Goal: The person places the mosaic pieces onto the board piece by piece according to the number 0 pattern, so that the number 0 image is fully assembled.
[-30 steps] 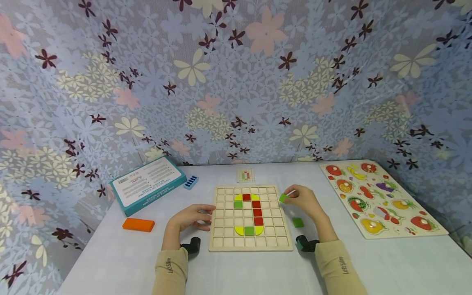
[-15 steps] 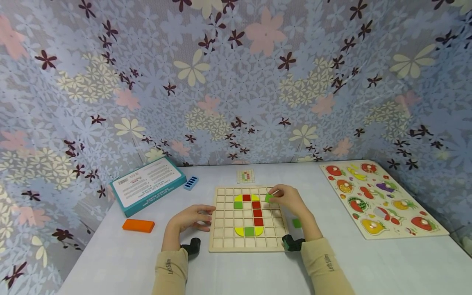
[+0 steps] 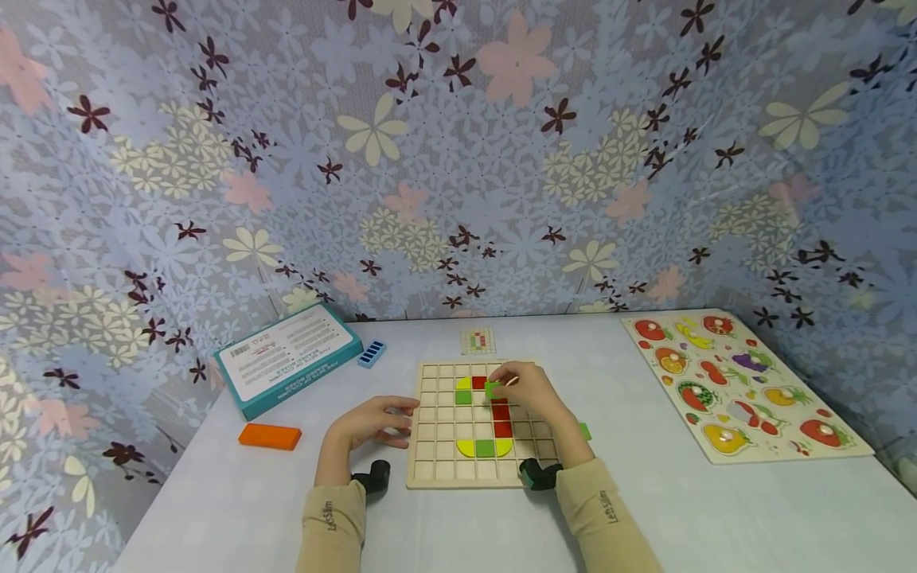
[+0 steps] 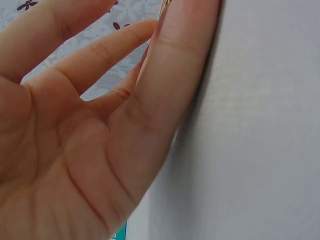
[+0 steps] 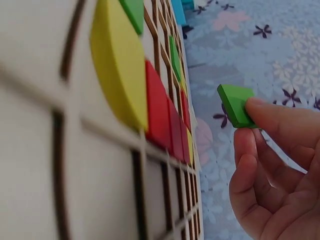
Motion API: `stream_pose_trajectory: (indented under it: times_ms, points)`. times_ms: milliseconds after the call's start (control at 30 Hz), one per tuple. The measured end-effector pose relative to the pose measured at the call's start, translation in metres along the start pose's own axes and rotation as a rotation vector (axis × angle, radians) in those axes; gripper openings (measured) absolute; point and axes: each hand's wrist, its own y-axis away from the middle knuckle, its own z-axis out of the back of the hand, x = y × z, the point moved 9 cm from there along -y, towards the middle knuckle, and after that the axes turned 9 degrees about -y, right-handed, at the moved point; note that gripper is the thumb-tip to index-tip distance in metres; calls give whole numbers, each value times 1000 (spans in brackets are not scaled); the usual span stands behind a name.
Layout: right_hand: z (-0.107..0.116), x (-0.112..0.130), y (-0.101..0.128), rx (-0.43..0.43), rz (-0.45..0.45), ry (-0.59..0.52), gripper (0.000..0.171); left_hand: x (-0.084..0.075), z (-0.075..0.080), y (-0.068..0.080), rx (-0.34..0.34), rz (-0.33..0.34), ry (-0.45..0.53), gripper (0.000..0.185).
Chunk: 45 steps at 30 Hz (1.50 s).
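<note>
A wooden grid board (image 3: 437,475) lies on the table, with red, yellow and green tiles set in some of its cells. Above its upper middle, my right hand (image 3: 528,391) pinches a green square tile (image 5: 235,106) between thumb and fingers. In the right wrist view this tile is raised clear of the grid. At the board's left edge rests my left hand (image 3: 368,422), its fingers loosely extended against the side. The left wrist view shows that palm and spread fingers (image 4: 97,55), but only a sliver of the board. Another green tile (image 3: 585,431) lies partly behind my right wrist.
A small pattern card (image 3: 478,341) sits behind the board. To the left are a teal box (image 3: 286,358), a small blue piece (image 3: 372,354) and an orange block (image 3: 269,436). A fruit puzzle board (image 3: 777,394) lies at right. Floral cloth hangs behind the table.
My right hand has carried the green tile leftward, from the board's right edge to above its middle. My left hand has stayed at the left edge.
</note>
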Motion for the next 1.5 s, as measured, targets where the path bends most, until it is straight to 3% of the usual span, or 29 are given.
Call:
stream_pose_trajectory:
  times_ms: [200,467,1033,1500]
  points:
    - [-15,5,-1,8,12,12,11,-4,-1,3,21,-33,-3,49]
    - [-31,6,-2,44,-3,5,11,1,0,-1,-5,7,3,49]
    - [-51,9,1,117,32,35,8,-1,0,-1,8,-3,0,49]
    - [-53,1,1,157,-73,109,17,0,0,-1,-9,5,-7,49]
